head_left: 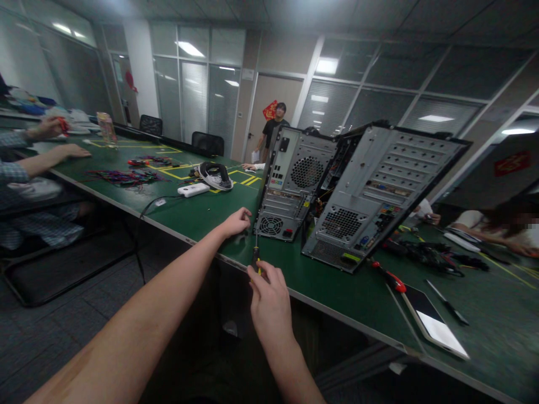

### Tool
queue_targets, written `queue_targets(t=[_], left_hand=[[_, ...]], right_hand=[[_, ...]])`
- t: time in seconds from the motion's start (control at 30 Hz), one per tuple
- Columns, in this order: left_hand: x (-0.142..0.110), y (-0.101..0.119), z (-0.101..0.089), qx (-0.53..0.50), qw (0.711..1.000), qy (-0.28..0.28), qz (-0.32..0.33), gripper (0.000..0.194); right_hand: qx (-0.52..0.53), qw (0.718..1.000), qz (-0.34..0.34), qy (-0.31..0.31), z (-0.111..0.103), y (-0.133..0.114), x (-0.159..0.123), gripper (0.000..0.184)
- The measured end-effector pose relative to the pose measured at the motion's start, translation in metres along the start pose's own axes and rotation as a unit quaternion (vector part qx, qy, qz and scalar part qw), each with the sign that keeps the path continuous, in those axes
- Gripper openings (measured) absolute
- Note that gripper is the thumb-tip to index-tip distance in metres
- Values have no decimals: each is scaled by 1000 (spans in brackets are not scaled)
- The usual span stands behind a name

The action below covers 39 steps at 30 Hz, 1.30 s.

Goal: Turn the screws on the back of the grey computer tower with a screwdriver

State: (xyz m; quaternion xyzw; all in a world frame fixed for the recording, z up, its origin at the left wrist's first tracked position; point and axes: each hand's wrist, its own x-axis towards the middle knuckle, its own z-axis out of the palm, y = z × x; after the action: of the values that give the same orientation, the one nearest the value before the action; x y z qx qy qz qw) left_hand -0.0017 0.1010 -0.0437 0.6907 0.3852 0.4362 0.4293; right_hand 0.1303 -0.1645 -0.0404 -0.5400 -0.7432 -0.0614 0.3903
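Two computer tower cases stand side by side on the table, their metal backs facing me. At the lower left corner of the nearer-left computer case (pixel 275 205), a screwdriver (pixel 256 255) points its shaft upward along the edge. My right hand (pixel 272 292) is closed around its dark and yellow handle, just over the table's front edge. My left hand (pixel 236 223) rests on the table left of that case, fingers loosely bent and a little apart; whether they touch the case I cannot tell. The second computer case (pixel 357 196) leans slightly to the right, with a fan grille and ports visible.
On the green table (pixel 177 216) lie a white power strip (pixel 193 190), a coiled cable (pixel 214 175) and bundled wires (pixel 126 177). Right are red-handled pliers (pixel 393 280), a phone (pixel 433 322), a pen (pixel 446 303) and black cables (pixel 429 255). Other people sit at both sides; one stands behind.
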Motion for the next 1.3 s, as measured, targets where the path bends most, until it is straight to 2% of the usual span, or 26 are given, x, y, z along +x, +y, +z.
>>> queue_targets(t=[0.27,0.43,0.73,1.07,1.3], left_hand=[[-2,3,0,6,1000,2,-4,37],[-2,4,1,3,1000,1,-5,37],[-2,1,0,1,1000,0,-1,38],[-1,2,0,7,1000,7,-7,37],[-1,3,1,8,1000,7,-5,36]], right_hand=[[50,996,69,6,0,-1,1,29],[73,995,66,16,-2,-3,2,33],[58,996,67,-16,-4,-6,1,34],[81,993,84,16,-2,-5,3,26],[50,996,67,18,-4,-3,2,32]])
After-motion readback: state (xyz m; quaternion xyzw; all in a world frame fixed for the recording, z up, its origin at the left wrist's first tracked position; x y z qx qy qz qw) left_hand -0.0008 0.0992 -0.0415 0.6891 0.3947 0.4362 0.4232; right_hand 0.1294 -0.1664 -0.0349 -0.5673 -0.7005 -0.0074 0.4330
